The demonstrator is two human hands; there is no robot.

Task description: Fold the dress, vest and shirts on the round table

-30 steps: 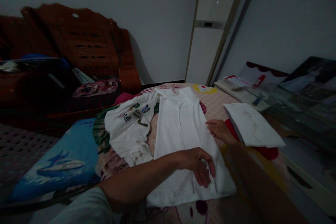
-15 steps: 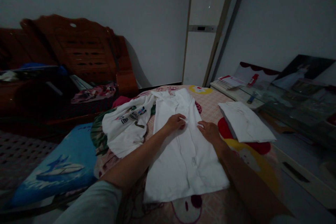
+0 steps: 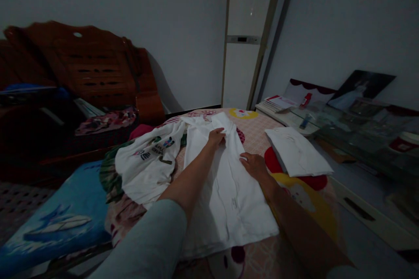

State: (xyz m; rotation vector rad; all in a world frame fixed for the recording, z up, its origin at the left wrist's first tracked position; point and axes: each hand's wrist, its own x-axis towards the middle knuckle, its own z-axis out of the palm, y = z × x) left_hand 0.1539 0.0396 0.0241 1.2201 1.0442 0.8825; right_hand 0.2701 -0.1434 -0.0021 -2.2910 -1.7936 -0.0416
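A white shirt [image 3: 209, 209] lies spread lengthwise before me, its sides folded inward and its collar end away from me. Near the collar, my left hand [image 3: 216, 137] pinches the cloth, which rises slightly under the fingers. My right hand [image 3: 254, 165] is at the shirt's right edge, fingers closed on the fabric there; part of the grip is hidden. To the left lies a crumpled white top with printed lettering [image 3: 149, 161]. A neatly folded white garment [image 3: 297, 151] rests on the right.
A patterned pink cover [image 3: 252, 133] lies under the clothes. At left are a blue cushion [image 3: 65, 213], camouflage cloth [image 3: 111, 174] and a carved wooden chair [image 3: 94, 65]. A glass-topped stand [image 3: 347, 128] with papers [image 3: 278, 103] is at right; a tall white appliance [image 3: 242, 69] stands behind.
My left hand has moved farther up the shirt toward the collar, drawing the cloth there. My right hand stays by the right edge. The view has shifted slightly right.
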